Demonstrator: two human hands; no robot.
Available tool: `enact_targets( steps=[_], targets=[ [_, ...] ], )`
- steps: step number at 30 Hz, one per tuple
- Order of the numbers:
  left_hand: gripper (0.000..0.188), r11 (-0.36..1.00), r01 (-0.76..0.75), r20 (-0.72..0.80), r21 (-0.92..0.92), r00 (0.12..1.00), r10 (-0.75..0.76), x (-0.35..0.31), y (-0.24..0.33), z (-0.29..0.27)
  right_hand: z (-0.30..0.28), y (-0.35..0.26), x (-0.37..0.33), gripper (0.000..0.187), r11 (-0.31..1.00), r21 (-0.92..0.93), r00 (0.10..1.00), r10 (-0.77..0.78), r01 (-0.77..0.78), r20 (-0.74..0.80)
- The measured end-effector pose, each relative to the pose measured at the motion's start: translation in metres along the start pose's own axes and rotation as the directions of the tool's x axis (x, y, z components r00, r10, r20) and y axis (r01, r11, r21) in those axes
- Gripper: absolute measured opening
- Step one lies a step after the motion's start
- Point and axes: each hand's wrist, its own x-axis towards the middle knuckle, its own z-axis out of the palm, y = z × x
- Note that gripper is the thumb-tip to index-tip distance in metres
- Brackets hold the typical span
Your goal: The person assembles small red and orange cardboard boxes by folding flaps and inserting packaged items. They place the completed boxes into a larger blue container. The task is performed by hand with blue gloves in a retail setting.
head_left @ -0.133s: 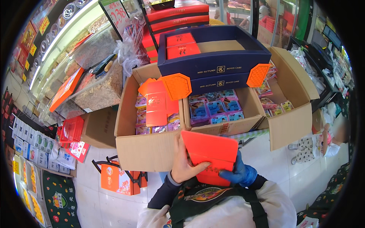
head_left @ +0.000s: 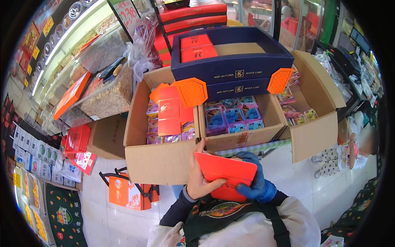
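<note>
Close to my body, both hands hold a red folding paper carton (head_left: 225, 168) whose front panel is creased and tilted. My bare left hand (head_left: 200, 179) grips its left edge, thumb across the front. On the right side my right hand (head_left: 260, 184), in a blue glove, wraps the carton with its thumb in front and fingers behind. More flat red cartons (head_left: 169, 113) lie on purple-wrapped packets in the left cardboard box (head_left: 161, 161). The middle cardboard box (head_left: 247, 138) holds blue-and-purple packets (head_left: 232, 116).
Stacked navy trays (head_left: 230, 64) rest across the boxes, the upper one holding red cartons (head_left: 198, 48). A right cardboard box (head_left: 314, 138) has its flap hanging down. An orange gift box (head_left: 127, 193) stands on the floor. A person (head_left: 349, 154) is at the right.
The carton's upper panel has tipped lower toward me. My gloved right fingers have come up behind its top right edge, while the left hand has shifted only slightly.
</note>
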Motion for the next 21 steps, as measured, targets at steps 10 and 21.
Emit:
enact_targets(
  steps=[10, 21],
  targets=[
    [0.073, 0.989, -0.036, 0.012, -0.143, 0.999, 0.038, -0.034, -0.006, 0.004, 0.029, 0.026, -0.031, 0.029, 0.898, 0.406, 0.877, 0.325, -0.169, -0.355],
    [0.02, 0.997, 0.032, -0.017, -0.072, 0.999, -0.034, -0.043, 0.002, -0.008, 0.026, 0.012, -0.027, 0.024, 0.901, 0.368, 0.874, 0.358, -0.23, -0.33]
  ],
)
